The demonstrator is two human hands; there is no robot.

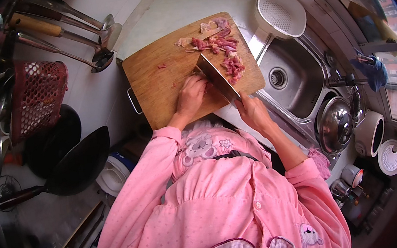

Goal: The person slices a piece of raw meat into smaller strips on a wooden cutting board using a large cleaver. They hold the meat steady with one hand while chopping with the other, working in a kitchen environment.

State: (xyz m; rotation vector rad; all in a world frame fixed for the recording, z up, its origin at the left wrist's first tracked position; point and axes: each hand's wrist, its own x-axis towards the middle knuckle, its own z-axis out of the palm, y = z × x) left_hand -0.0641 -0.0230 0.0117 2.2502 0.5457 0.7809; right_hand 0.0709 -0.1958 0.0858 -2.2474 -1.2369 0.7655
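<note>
My right hand (252,111) grips the handle of a cleaver (218,78), whose broad blade slants up and to the left over a wooden cutting board (151,74). Just left of the blade, my left hand (192,94) presses down on the board with bent fingers. A little red meat shows between those fingers and the blade, but most of it is hidden. Cut raw meat (232,64) lies in a strip along the board's right side, with paler, larger pieces (214,27) at the top. A small scrap of meat (162,66) rests apart on the left.
Right of the board is a steel sink (289,75), with a white colander (280,11) at its far corner and a metal lid (336,125) near its tap. Ladles and turners (103,57) hang at left, above a red perforated basket (39,95) and a black wok (81,168).
</note>
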